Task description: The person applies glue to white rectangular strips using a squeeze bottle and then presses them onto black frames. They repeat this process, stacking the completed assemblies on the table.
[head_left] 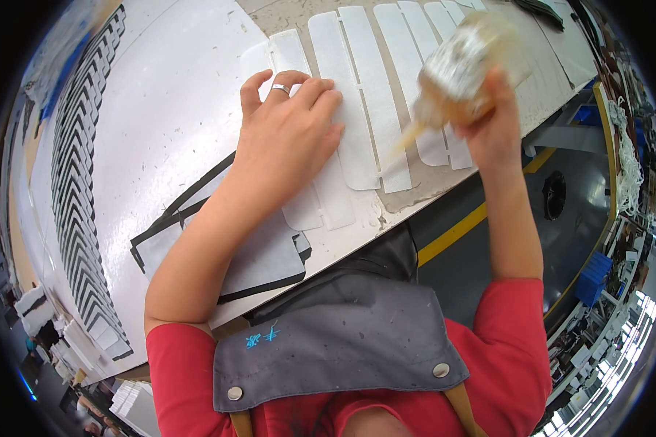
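Note:
My right hand point(488, 120) is wrapped round a squeeze bottle point(455, 69) with amber contents and a shiny, tape-like cover. The bottle is blurred by motion and tilted. Its thin yellowish nozzle point(408, 138) points down at the near end of a pair of white panels point(357, 95). With a ring on one finger, my left hand point(291, 120) rests its bent, spread fingers on another white strip point(291, 54) to the left. Nothing shows in its grasp. Several more long panels point(404, 44) with rounded ends lie in pairs across the table.
Beneath my left forearm lie white pieces with black edging point(266, 255). A long overlapping row of black-and-white pieces point(76, 197) runs down the table's left. The white table point(171, 80) ends before my grey apron point(335, 342). At right, a yellow line point(455, 233) marks the floor beside a blue crate point(594, 279).

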`<state>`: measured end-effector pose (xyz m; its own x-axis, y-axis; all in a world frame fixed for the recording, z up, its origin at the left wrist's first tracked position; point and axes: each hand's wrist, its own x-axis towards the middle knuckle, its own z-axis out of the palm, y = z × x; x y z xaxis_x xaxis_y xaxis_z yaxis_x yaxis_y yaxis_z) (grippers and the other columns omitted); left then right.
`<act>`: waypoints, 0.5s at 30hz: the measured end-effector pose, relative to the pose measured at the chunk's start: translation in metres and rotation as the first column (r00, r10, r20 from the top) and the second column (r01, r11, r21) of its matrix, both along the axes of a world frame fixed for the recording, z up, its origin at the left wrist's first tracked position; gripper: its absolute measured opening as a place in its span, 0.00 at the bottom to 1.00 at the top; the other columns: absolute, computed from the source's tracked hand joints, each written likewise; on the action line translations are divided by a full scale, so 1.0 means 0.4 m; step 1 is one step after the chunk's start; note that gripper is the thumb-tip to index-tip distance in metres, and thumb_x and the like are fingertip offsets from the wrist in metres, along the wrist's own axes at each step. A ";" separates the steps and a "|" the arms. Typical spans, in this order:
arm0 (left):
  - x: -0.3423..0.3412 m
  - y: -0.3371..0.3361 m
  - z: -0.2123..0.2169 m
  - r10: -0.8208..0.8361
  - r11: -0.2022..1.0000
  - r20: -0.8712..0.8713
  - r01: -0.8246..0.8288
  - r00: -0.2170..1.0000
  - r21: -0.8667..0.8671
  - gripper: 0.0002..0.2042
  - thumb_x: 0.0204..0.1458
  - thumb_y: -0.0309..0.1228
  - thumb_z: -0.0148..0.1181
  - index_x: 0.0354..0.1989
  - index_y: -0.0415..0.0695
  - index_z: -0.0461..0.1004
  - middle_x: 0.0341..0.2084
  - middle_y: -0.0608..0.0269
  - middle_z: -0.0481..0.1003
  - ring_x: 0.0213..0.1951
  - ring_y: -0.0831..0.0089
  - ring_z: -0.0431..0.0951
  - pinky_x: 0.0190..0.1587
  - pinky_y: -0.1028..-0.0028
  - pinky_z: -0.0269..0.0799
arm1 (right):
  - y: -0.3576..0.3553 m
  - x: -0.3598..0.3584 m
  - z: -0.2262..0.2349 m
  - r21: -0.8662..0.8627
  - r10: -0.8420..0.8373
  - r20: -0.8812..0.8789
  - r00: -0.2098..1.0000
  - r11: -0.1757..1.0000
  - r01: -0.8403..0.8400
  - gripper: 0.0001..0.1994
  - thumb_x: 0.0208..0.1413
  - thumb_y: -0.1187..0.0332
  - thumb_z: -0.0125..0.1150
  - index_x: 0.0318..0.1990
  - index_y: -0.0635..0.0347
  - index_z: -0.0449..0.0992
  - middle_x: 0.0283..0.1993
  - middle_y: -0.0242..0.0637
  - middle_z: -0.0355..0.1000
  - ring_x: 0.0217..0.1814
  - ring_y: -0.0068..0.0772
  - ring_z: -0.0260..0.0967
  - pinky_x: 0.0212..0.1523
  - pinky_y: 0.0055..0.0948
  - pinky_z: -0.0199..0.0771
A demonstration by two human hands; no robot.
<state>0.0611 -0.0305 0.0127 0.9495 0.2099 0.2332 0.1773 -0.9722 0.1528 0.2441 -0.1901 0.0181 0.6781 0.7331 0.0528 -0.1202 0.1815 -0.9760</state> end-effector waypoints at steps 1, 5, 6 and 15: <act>0.004 0.000 -0.001 -0.009 1.000 0.009 0.009 1.000 -0.002 0.12 0.48 0.32 0.59 0.42 0.47 0.72 0.44 0.71 0.72 0.52 0.69 0.68 0.61 0.62 0.45 | 0.021 0.037 0.003 0.039 -0.039 0.066 0.997 0.999 0.037 0.24 0.55 0.48 0.55 0.44 0.63 0.68 0.35 0.34 0.70 0.27 0.20 0.68 0.15 0.19 0.63; 0.008 -0.001 -0.008 -0.005 1.000 0.016 0.005 1.000 0.000 0.13 0.46 0.31 0.61 0.41 0.47 0.73 0.44 0.72 0.72 0.51 0.69 0.68 0.61 0.60 0.44 | 0.170 0.130 0.021 0.197 -0.220 0.181 0.959 0.963 0.183 0.19 0.54 0.54 0.61 0.44 0.59 0.71 0.32 0.30 0.72 0.24 0.18 0.68 0.15 0.17 0.66; 0.005 0.000 -0.008 0.002 1.000 0.022 -0.002 1.000 0.003 0.13 0.46 0.31 0.61 0.41 0.47 0.73 0.44 0.72 0.72 0.51 0.69 0.68 0.61 0.60 0.44 | 0.202 0.152 0.014 0.171 -0.197 0.222 0.955 0.972 0.161 0.19 0.54 0.53 0.61 0.44 0.59 0.71 0.32 0.30 0.72 0.25 0.18 0.68 0.16 0.16 0.66; 0.002 -0.001 -0.008 -0.005 0.999 0.042 0.007 0.999 -0.048 0.14 0.44 0.30 0.62 0.41 0.47 0.73 0.44 0.70 0.73 0.51 0.68 0.69 0.62 0.59 0.43 | 0.296 0.213 -0.020 0.072 -0.129 0.346 0.929 0.991 0.111 0.18 0.54 0.52 0.61 0.41 0.57 0.72 0.29 0.29 0.72 0.23 0.17 0.68 0.14 0.16 0.64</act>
